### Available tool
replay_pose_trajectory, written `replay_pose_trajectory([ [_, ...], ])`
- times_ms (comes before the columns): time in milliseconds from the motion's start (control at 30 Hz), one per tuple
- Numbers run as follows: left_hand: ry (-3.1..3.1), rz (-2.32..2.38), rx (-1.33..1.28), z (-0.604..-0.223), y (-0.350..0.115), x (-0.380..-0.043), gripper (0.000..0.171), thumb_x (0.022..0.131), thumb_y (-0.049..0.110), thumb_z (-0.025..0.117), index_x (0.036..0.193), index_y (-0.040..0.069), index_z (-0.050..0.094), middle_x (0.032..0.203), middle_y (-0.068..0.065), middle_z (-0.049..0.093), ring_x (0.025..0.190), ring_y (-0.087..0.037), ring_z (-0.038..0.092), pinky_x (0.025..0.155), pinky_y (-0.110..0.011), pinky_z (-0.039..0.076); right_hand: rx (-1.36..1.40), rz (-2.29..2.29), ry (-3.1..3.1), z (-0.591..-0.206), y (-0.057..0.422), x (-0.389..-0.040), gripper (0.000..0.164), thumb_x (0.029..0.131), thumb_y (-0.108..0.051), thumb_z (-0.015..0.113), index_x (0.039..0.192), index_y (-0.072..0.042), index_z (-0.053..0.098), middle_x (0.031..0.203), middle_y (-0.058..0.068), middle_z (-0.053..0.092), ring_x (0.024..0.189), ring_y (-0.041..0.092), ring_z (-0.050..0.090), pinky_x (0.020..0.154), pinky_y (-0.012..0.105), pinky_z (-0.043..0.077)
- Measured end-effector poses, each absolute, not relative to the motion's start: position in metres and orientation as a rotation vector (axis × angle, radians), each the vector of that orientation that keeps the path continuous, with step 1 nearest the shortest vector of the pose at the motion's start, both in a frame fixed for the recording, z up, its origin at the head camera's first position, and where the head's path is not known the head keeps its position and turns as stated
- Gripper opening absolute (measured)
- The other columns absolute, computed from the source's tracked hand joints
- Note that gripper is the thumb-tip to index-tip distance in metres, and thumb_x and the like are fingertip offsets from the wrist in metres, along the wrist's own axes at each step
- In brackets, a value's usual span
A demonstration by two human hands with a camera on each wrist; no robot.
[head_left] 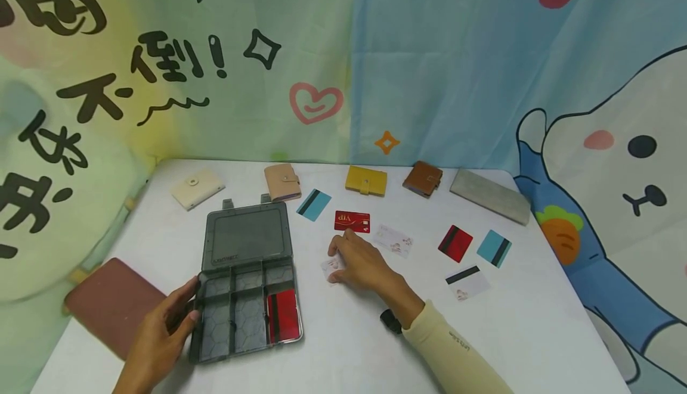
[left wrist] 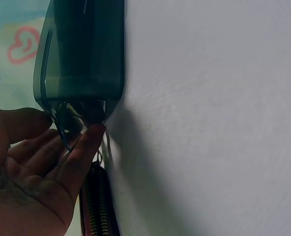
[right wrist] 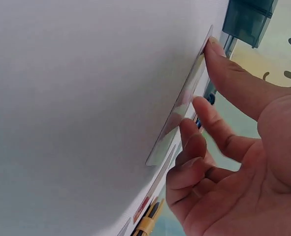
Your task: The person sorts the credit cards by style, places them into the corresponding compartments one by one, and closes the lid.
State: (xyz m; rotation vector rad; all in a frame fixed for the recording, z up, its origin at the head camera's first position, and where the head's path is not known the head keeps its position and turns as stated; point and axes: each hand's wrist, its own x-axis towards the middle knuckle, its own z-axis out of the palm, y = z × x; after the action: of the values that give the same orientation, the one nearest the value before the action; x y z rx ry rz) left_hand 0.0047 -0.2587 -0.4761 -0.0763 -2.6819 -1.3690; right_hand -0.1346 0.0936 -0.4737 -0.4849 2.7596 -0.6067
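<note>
A grey see-through plastic case [head_left: 248, 233] lies with its lid folded back, and one red card [head_left: 288, 316] with a black stripe sits in its lower right compartment. My left hand [head_left: 157, 337] grips the case's left side, thumb and fingers at its wall; the left wrist view shows them at the case's corner [left wrist: 81, 88]. Right of the case, my right hand [head_left: 362, 263] pinches a white patterned card [right wrist: 177, 115] by its edges between thumb and fingers. That card looks tilted close above the table. Just beyond the right hand lie a red VIP card [head_left: 352, 221] and another white patterned card [head_left: 393, 241].
A blue card [head_left: 313, 205] lies behind the case. At right are a red card [head_left: 455, 243], a blue card [head_left: 494, 248] and a white card [head_left: 467, 283]. Several wallets, including a yellow one [head_left: 366, 180], line the back; a brown wallet [head_left: 115, 307] lies left.
</note>
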Motion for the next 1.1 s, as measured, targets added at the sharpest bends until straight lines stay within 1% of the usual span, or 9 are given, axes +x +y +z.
replay_pose_trajectory([
  [167, -2.675, -1.378, -0.092, -0.477, -0.259, 0.005, 0.056, 0.094, -0.003, 0.063, 0.147, 0.002, 0.046, 0.141, -0.028, 0.054, 0.12, 0.02, 0.039, 0.093, 0.004, 0.036, -0.501, -0.592, 2.755, -0.471, 0.097, -0.134, 0.04, 0.071, -0.033, 0.09, 0.091, -0.02, 0.059, 0.091, -0.004, 0.05, 0.082, 0.012, 0.049, 0.071, 0.027, 0.043],
  [300, -2.674, -1.379, -0.087, -0.477, -0.259, 0.005, 0.056, 0.093, -0.003, 0.064, 0.147, 0.002, 0.047, 0.141, -0.028, 0.055, 0.121, 0.019, 0.04, 0.094, 0.004, 0.035, -0.547, -0.691, 2.721, -0.462, 0.101, -0.132, 0.027, 0.081, -0.026, 0.084, 0.088, -0.022, 0.058, 0.08, -0.008, 0.057, 0.078, 0.011, 0.053, 0.069, 0.028, 0.044],
  [433, -2.711, -1.357, -0.06, -0.477, -0.258, 0.004, 0.057, 0.094, 0.0, 0.064, 0.148, 0.004, 0.046, 0.142, -0.026, 0.054, 0.126, 0.008, 0.044, 0.094, 0.004, 0.034, -0.622, -0.834, 2.659, -0.452, 0.103, -0.132, 0.014, 0.091, -0.019, 0.074, 0.097, -0.025, 0.062, 0.078, -0.009, 0.06, 0.076, 0.01, 0.056, 0.069, 0.027, 0.047],
  [533, -2.728, -1.344, -0.046, -0.475, -0.257, 0.004, 0.056, 0.095, 0.001, 0.064, 0.148, 0.004, 0.046, 0.143, -0.025, 0.054, 0.128, -0.003, 0.048, 0.094, 0.004, 0.034, -0.703, -0.962, 2.601, -0.446, 0.103, -0.13, 0.021, 0.093, -0.018, 0.071, 0.112, -0.026, 0.065, 0.081, -0.01, 0.061, 0.072, 0.011, 0.055, 0.066, 0.024, 0.048],
  [733, -2.745, -1.352, -0.026, -0.473, -0.256, 0.004, 0.056, 0.096, 0.002, 0.062, 0.149, 0.004, 0.044, 0.145, -0.023, 0.053, 0.124, 0.016, 0.04, 0.093, 0.005, 0.034, -0.779, -1.262, 2.408, -0.437, 0.091, -0.122, 0.028, 0.094, -0.016, 0.069, 0.121, -0.025, 0.067, 0.083, -0.007, 0.063, 0.059, 0.015, 0.05, 0.05, 0.019, 0.04],
  [800, -2.757, -1.347, -0.015, -0.473, -0.256, 0.004, 0.056, 0.096, 0.003, 0.062, 0.149, 0.004, 0.044, 0.145, -0.023, 0.052, 0.124, 0.016, 0.04, 0.093, 0.005, 0.033, -0.755, -1.351, 2.336, -0.437, 0.082, -0.118, 0.028, 0.094, -0.016, 0.07, 0.12, -0.025, 0.068, 0.082, -0.006, 0.065, 0.055, 0.02, 0.051, 0.047, 0.02, 0.041],
  [1000, -2.76, -1.332, -0.003, -0.473, -0.256, 0.003, 0.056, 0.096, 0.002, 0.062, 0.149, 0.005, 0.044, 0.144, -0.025, 0.053, 0.131, -0.032, 0.051, 0.093, 0.006, 0.032, -0.652, -1.529, 2.158, -0.441, 0.048, -0.103, 0.027, 0.089, -0.017, 0.075, 0.115, -0.022, 0.068, 0.077, -0.005, 0.072, 0.056, 0.043, 0.059, 0.044, 0.022, 0.043],
  [1067, -2.759, -1.324, -0.003, -0.473, -0.256, 0.003, 0.056, 0.096, 0.003, 0.063, 0.149, 0.006, 0.045, 0.144, -0.025, 0.053, 0.131, -0.032, 0.051, 0.092, 0.006, 0.032, -0.641, -1.545, 2.137, -0.443, 0.037, -0.098, 0.027, 0.09, -0.017, 0.075, 0.115, -0.022, 0.067, 0.077, -0.006, 0.072, 0.056, 0.043, 0.06, 0.044, 0.022, 0.045],
  [1100, -2.755, -1.325, -0.002, -0.473, -0.256, 0.004, 0.056, 0.096, 0.002, 0.063, 0.149, 0.006, 0.045, 0.143, -0.025, 0.053, 0.131, -0.024, 0.052, 0.093, 0.006, 0.032, -0.641, -1.542, 2.133, -0.444, 0.031, -0.095, 0.026, 0.09, -0.017, 0.075, 0.114, -0.022, 0.067, 0.076, -0.006, 0.072, 0.056, 0.042, 0.061, 0.044, 0.023, 0.045],
])
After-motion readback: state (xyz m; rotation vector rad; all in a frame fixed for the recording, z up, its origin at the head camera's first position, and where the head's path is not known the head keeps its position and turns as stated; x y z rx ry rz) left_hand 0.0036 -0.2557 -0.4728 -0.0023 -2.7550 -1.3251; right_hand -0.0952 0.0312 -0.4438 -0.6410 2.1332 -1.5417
